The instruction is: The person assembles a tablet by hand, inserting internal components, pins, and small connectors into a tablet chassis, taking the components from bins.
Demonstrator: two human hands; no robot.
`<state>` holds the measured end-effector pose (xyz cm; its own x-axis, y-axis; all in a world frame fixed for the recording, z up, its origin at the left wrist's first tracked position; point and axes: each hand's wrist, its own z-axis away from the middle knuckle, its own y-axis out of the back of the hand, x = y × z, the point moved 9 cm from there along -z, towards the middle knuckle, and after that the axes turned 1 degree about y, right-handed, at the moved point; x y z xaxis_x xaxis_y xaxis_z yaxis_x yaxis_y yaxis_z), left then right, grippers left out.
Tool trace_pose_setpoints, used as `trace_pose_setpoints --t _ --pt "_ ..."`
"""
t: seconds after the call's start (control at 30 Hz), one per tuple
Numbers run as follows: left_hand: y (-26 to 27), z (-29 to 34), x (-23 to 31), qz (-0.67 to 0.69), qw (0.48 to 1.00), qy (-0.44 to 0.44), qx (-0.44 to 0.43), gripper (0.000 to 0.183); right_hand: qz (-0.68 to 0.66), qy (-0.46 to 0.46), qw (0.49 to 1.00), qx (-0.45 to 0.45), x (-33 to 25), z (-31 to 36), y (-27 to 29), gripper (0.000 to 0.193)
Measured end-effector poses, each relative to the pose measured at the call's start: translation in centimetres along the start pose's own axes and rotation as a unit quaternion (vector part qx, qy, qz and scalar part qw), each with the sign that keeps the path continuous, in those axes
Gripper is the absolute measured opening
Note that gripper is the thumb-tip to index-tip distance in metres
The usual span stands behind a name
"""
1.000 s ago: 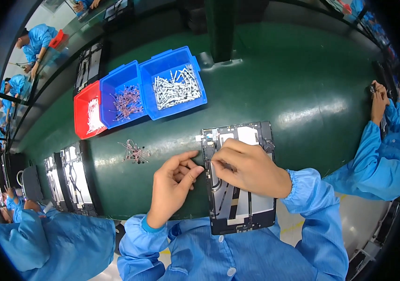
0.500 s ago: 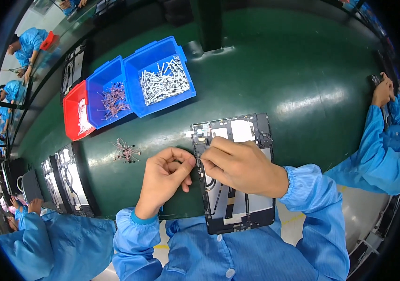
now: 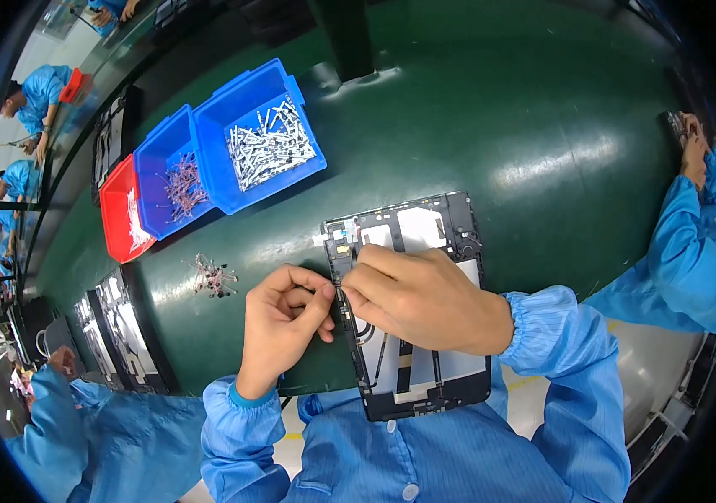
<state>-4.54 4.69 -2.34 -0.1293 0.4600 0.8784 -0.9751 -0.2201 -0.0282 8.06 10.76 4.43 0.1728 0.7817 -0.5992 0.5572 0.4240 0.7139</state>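
Observation:
An opened tablet housing (image 3: 464,377), black with white and grey parts inside, lies on the green table edge in front of me. My left hand (image 3: 286,318) is at its left edge, thumb and forefinger pinched together there. My right hand (image 3: 425,298) reaches over the housing, its fingers closed in a pinch at the same edge, almost touching the left fingertips. A thin dark sliver shows above the right fingers; whether it is a held tool or part of the housing I cannot tell. Whatever lies between the fingertips is too small to make out.
Left of my hands is a small pile of wired parts (image 3: 213,277). Beyond stand a red bin (image 3: 115,214), a blue bin of thin wired parts (image 3: 152,155) and a blue bin of white strips (image 3: 245,88). More housings (image 3: 136,335) lie at left; co-workers sit on both sides.
The whole view has shifted slightly, so the bins and housing appear a little further left. Both hands keep their pinch at the housing's left edge.

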Motion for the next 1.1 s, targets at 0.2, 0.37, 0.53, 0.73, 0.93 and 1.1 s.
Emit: trace_pose_setpoints --t 0.2,0.37,0.53,0.73,0.93,1.1 --pt "0.0 -0.1 0.0 0.005 1.0 0.001 -0.001 0.008 -0.012 -0.001 1.0 0.006 0.1 0.1 -0.1 0.012" --pt "-0.2 -0.3 -0.3 0.036 0.999 0.006 -0.005 0.006 -0.012 0.01 1.0 -0.005 -0.1 0.0 0.1 0.013" --pt "-0.1 -0.4 -0.4 0.044 0.999 0.016 -0.009 0.004 -0.025 -0.003 1.0 0.013 -0.1 -0.1 0.2 0.011" --pt "-0.2 -0.5 -0.6 0.045 0.999 0.016 -0.018 0.004 -0.038 -0.042 0.998 -0.001 -0.2 -0.2 0.3 0.011" --pt "-0.2 -0.7 0.0 0.047 0.998 -0.001 -0.052 0.009 -0.039 -0.108 0.993 -0.006 0.7 -0.1 0.4 0.011" --pt "-0.5 -1.4 0.4 0.015 0.997 0.009 -0.082 0.013 -0.062 -0.129 0.989 -0.047 0.9 -0.7 0.2 0.012"
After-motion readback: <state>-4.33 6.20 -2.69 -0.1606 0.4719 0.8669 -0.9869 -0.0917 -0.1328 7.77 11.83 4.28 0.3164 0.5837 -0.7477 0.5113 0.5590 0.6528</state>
